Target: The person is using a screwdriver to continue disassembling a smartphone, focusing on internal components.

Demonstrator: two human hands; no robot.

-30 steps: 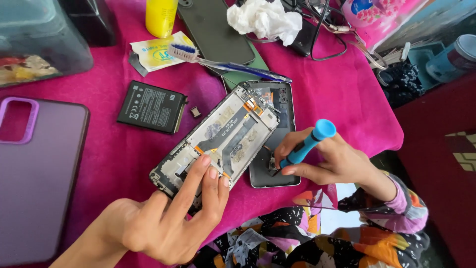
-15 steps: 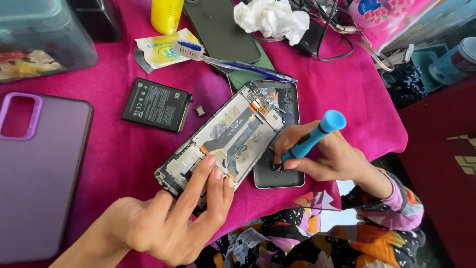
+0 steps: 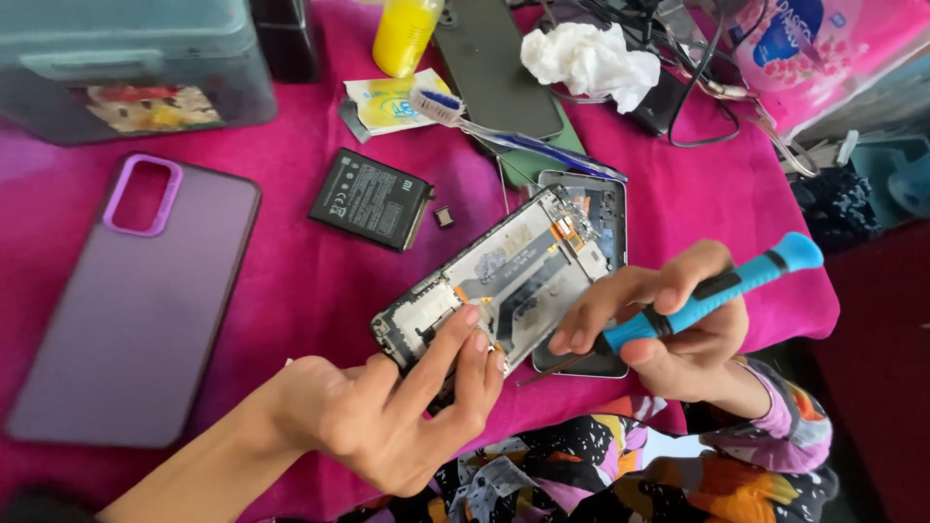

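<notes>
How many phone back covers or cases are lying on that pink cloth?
3: a purple case at the left, a dark green cover at the top by the tissue, and a dark one under the opened phone. Others may be hidden.
</notes>
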